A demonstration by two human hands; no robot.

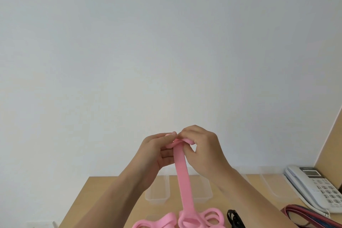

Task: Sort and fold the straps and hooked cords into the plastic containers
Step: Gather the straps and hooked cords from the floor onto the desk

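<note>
2 bare forearms (no sleeves, rings or watch visible).

You are at an office desk, by the look of it. A white desk telephone [314, 189] sits on the pale wooden desktop [103, 190] against a plain white wall [166, 42].

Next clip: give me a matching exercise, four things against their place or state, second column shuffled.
Things:
1. pink strap
2. phone
3. black cord
4. clear containers

Place or state:
a. lying on the table just right of the pink loops
b. at the table's right edge
c. in a row along the table's far side
d. held up by the left hand and right hand

Pairs: 1-d, 2-b, 3-a, 4-c
</note>
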